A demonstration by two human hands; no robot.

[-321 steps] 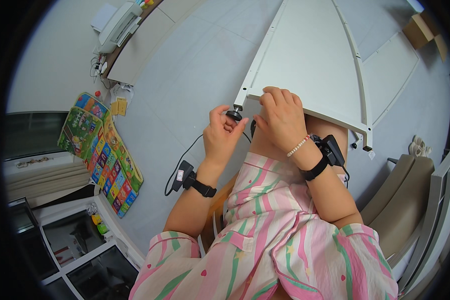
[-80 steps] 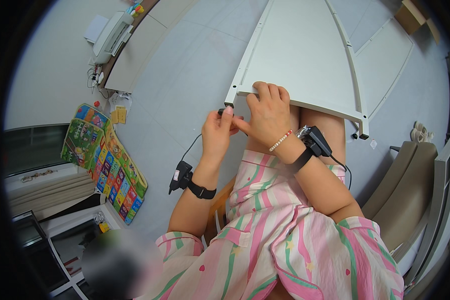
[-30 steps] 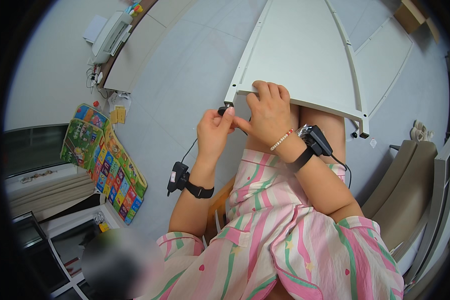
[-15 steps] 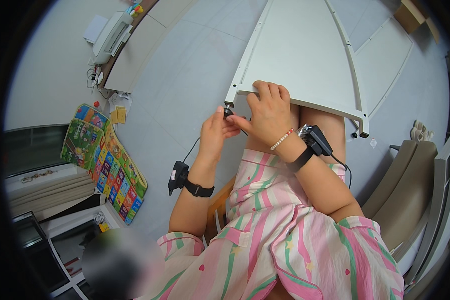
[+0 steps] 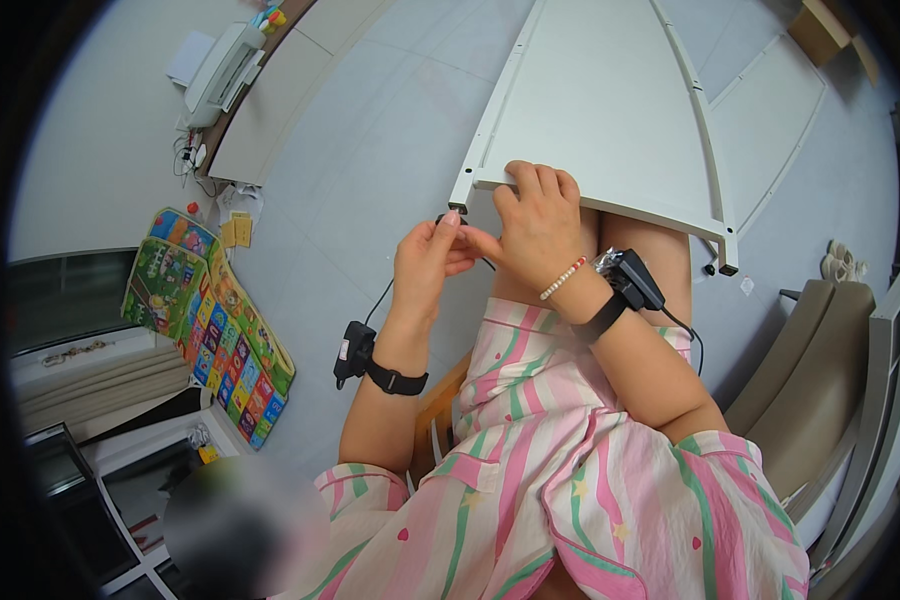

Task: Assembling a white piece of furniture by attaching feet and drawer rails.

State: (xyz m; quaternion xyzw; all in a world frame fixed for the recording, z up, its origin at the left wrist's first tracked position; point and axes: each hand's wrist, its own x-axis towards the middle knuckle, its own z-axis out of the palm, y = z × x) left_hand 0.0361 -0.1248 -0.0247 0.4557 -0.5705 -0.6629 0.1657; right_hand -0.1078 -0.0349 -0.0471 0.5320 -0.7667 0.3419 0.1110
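A large white furniture panel (image 5: 600, 110) with raised side rails rests tilted on my knees, its near edge toward me. My right hand (image 5: 538, 228) lies over that near edge close to its left corner, fingers curled on it. My left hand (image 5: 425, 268) is just left of the right hand, below the panel's corner (image 5: 462, 200). Its fingertips pinch a small black part (image 5: 441, 217), which is mostly hidden. Each wrist carries a black strapped device, and the right wrist also has a bead bracelet.
A colourful play mat (image 5: 210, 320) lies on the grey floor at left. A desk with a printer (image 5: 220, 70) stands at the far left. A second white panel (image 5: 770, 130) and a cardboard box (image 5: 820, 30) lie far right; beige boards (image 5: 820, 370) lean at right.
My left hand has shifted slightly, its fingertips now raised toward the panel's corner. My right hand stays on the panel's edge.
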